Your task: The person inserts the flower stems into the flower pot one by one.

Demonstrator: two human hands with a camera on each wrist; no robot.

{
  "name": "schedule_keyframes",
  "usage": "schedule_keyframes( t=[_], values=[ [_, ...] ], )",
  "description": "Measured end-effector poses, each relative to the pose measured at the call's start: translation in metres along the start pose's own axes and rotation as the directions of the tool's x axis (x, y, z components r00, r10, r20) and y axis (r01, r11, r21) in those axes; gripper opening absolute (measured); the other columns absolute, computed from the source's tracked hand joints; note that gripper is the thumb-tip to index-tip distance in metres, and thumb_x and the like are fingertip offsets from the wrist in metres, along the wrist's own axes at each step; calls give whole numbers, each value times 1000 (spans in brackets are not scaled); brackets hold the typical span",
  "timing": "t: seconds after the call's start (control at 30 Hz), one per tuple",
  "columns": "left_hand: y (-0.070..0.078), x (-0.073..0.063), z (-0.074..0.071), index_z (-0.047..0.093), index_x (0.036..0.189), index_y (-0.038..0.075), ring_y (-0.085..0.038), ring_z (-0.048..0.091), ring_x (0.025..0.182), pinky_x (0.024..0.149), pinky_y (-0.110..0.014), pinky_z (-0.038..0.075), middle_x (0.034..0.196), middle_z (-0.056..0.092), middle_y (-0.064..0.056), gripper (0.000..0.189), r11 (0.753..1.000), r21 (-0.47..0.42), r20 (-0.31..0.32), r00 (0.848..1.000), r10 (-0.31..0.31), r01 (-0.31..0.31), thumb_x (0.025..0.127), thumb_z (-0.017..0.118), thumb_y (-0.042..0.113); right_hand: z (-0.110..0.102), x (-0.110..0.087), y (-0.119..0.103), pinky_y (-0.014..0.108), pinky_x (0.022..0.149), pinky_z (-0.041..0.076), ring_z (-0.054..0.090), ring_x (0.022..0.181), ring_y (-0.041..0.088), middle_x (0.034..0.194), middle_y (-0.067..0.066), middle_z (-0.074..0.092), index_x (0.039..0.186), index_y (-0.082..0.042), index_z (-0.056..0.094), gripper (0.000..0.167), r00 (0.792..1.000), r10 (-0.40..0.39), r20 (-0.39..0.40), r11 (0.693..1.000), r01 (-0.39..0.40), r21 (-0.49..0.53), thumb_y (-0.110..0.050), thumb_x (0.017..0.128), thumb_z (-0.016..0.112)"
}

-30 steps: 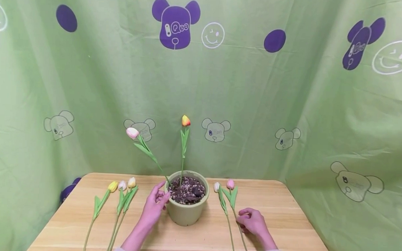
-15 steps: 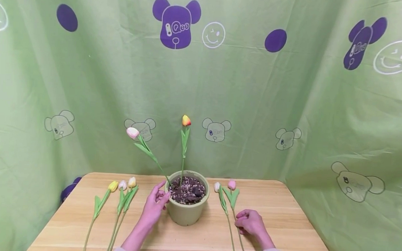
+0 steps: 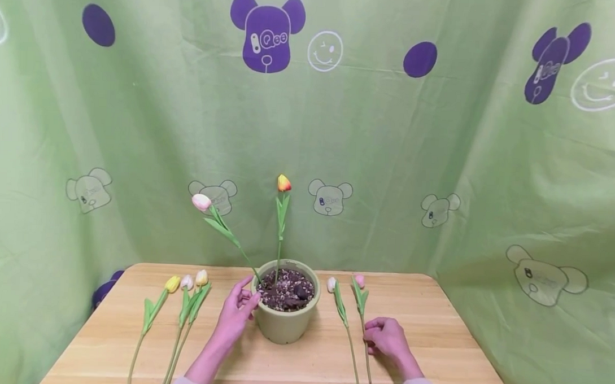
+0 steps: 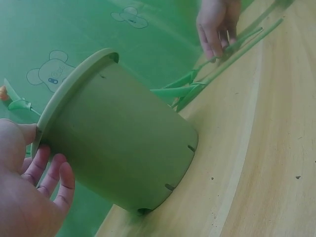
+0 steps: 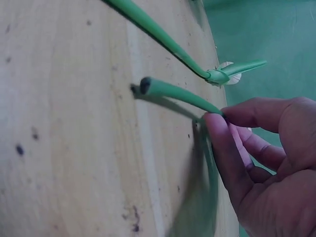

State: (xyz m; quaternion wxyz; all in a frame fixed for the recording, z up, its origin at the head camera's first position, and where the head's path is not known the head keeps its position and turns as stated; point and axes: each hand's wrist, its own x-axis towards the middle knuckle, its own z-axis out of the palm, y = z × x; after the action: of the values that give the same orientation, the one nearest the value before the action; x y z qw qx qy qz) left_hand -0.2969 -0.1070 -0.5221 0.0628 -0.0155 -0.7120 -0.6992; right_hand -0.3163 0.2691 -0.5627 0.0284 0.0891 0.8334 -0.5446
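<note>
My left hand [image 3: 234, 312] holds the rim of a green flower pot [image 3: 282, 328], thumb at the lip and fingers against the outer side in the left wrist view. Dark soil [image 3: 286, 290] fills the pot. A pink-white tulip [image 3: 202, 202] leans left out of it, and a red-yellow tulip [image 3: 284, 183] stands nearly upright. To the right of the pot, my right hand [image 3: 389, 337] pinches the stem of a pink tulip [image 3: 360, 294] between thumb and forefinger. In the right wrist view, the cut end of that stem [image 5: 173, 92] is raised slightly off the wood.
A white tulip [image 3: 332, 285] lies between the pot and my right hand. On the left of the wooden table [image 3: 103, 349] lie a yellow tulip [image 3: 172, 284], a pale pink tulip [image 3: 186, 282] and a cream tulip [image 3: 201, 277]. A green curtain [image 3: 309, 130] hangs behind and beside the table.
The pink tulip has turned in my right fingers: its bloom has shifted right and its lower stem end left. My left hand and the pot stay where they were.
</note>
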Motion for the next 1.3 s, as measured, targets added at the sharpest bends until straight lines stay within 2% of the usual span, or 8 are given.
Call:
schedule_keyframes(
  t=[0.47, 0.7, 0.97, 1.3],
  values=[
    [-2, 1, -1, 38, 158, 10, -20, 60, 93, 73, -30, 58, 107, 62, -10, 63, 1000, 7, -10, 1000, 12, -11, 102, 65, 17, -13, 4, -17, 35, 69, 65, 70, 79, 25, 106, 27, 66, 124, 16, 58, 34, 999, -24, -30, 996, 26, 86, 6, 92, 64],
    [-1, 2, -1, 38, 158, 11, -18, 59, 92, 73, -29, 58, 107, 61, -10, 63, 1000, -9, -5, 1000, 9, -9, 102, 65, 16, -17, 6, -29, 32, 76, 64, 69, 90, 27, 111, 19, 63, 133, 12, 53, 40, 998, -60, -23, 986, 63, 155, 3, 95, 63],
    [-2, 2, -1, 39, 157, 11, -17, 59, 91, 73, -29, 58, 104, 62, -9, 62, 1000, -12, -6, 1000, 8, -8, 101, 65, 14, -14, 3, -48, 30, 80, 64, 66, 95, 21, 119, 24, 63, 131, 11, 51, 37, 993, -111, -44, 964, 118, 240, 3, 97, 63],
    [-3, 1, 0, 40, 157, 10, -18, 59, 90, 72, -28, 57, 104, 62, -10, 61, 1000, -8, 0, 1000, 9, -9, 101, 65, 15, -7, -2, -80, 31, 82, 64, 68, 93, 16, 113, 15, 63, 132, 8, 50, 38, 980, -191, -54, 923, 198, 330, 5, 97, 64]
  ],
)
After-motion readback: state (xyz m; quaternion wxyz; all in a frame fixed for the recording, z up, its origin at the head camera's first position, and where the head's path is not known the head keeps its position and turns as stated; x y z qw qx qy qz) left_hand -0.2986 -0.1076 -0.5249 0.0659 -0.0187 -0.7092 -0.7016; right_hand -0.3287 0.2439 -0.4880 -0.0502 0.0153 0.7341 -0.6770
